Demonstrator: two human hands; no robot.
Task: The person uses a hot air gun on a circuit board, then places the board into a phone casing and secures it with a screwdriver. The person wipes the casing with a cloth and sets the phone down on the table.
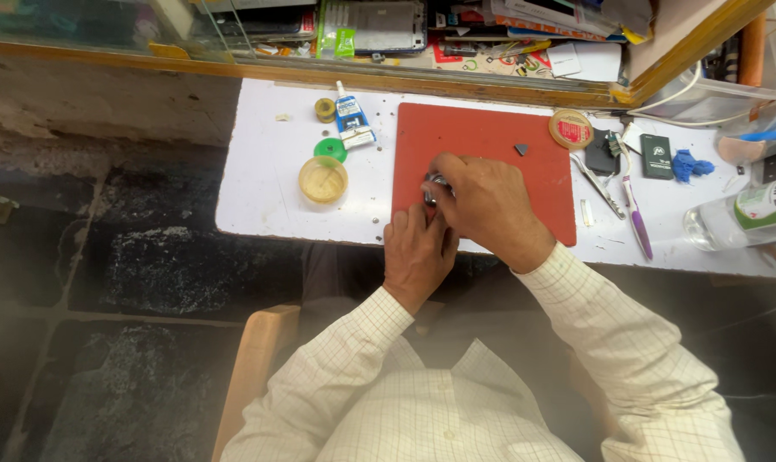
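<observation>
- The right hand (482, 205) lies curled over a small metal object (432, 188), fingers bent close around it; most of the object is hidden under the hand, so its kind cannot be told.
- The left hand (418, 248) comes up from below, fingers bent, its fingertips meeting the right hand at the same small metal object; how firmly it grips cannot be told.
- Both hands work over the front left part of a red mat (491, 141), which lies on the middle of the white bench (260, 188), near its front edge.
- A small dark triangular piece (521, 149) lies on the mat, toward its back right corner.
- A round roll of tape (570, 128) overlaps the mat's back right corner.
- Left of the mat stand a round yellow tub (323, 179), a green cap (330, 150) and a glue tube (352, 115), which lies near the bench's back edge.
- Right of the mat lie tweezers (598, 186), a purple-handled toothbrush (634, 205), a small dark box (657, 156) and a crumpled blue scrap (687, 165).
- A clear plastic bottle (743, 218) lies on its side at the bench's right end.
</observation>
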